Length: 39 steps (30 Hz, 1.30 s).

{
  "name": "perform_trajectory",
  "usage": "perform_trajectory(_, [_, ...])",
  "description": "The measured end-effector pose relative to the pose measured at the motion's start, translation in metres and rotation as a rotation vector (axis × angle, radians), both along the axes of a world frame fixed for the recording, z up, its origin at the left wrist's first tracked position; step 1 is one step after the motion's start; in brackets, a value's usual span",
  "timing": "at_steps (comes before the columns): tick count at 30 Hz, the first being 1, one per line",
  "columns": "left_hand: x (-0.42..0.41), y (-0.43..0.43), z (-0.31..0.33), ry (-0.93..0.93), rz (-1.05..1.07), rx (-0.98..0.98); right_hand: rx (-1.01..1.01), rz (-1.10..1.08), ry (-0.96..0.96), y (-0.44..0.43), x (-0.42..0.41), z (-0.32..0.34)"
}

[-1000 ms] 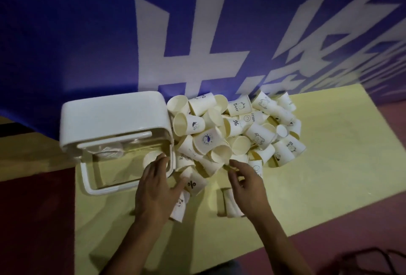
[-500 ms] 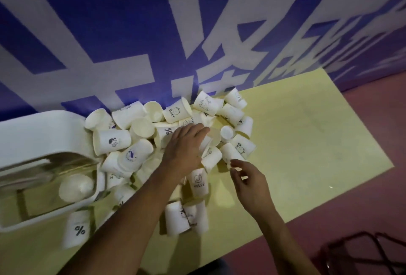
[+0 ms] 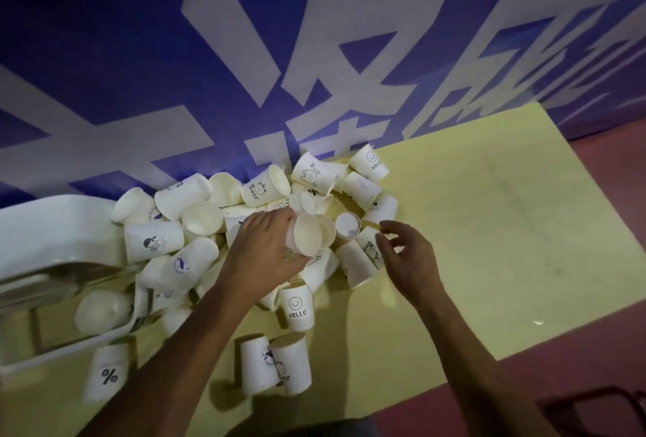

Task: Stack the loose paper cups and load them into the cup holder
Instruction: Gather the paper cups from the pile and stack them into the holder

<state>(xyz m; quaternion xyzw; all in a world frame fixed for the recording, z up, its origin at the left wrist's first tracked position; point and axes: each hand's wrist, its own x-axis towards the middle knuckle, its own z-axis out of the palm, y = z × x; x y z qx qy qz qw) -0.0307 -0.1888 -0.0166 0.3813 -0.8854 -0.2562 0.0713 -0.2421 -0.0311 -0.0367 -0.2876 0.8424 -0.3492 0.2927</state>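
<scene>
1. Cup holder (image 3: 52, 227) lies at the yellow table's (image 3: 489, 227) left end.
2. Loose cups (image 3: 195, 223) are heaped just beside it.
3. Left hand (image 3: 265, 248) grips one cup (image 3: 311, 235) over the heap.
4. Right hand (image 3: 407, 255), fingers loosely spread, holds nothing.

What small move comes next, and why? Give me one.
Probably the right hand should close on the Bear cup lying at its fingertips and nest it into the held cup. The left hand grips the held cup with its open mouth facing the camera, and the right hand is open and holds nothing, so this looks like the nearest step.
</scene>
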Motion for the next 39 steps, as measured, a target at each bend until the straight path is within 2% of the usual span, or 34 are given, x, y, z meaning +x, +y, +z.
perform_trajectory(2, [0.002, 0.011, 0.019, 0.177, 0.219, 0.220, -0.012, 0.062, 0.027, -0.034, -0.011, 0.003])
perform_trajectory(4, [0.004, 0.021, 0.029, 0.307, 0.341, 0.333, 0.017, 0.144, 0.020, -0.076, -0.016, 0.005])
perform_trajectory(8, [0.012, 0.031, 0.031, 0.458, 0.442, 0.452, 0.095, 0.381, 0.159, -0.155, -0.009, -0.001])
perform_trajectory(11, [0.022, 0.037, 0.029, 0.516, 0.484, 0.500, 0.181, 0.472, 0.271, -0.192, -0.002, -0.013])
perform_trajectory(15, [0.038, 0.041, 0.032, 0.522, 0.561, 0.466, 0.212, 0.509, 0.314, -0.213, 0.002, -0.039])
perform_trajectory(24, [0.062, 0.042, 0.026, 0.540, 0.630, 0.469, 0.067, 0.454, 0.378, -0.187, 0.007, -0.024])
perform_trajectory(31, [0.074, 0.040, 0.038, 0.578, 0.577, 0.476, -0.270, 0.228, 0.170, -0.123, 0.036, 0.030])
perform_trajectory(35, [0.103, 0.039, 0.041, 0.583, 0.547, 0.467, -0.359, 0.249, 0.101, -0.092, 0.074, 0.054])
perform_trajectory(39, [0.143, 0.040, 0.045, 0.618, 0.551, 0.472, -0.402, 0.298, 0.133, -0.077, 0.123, 0.063])
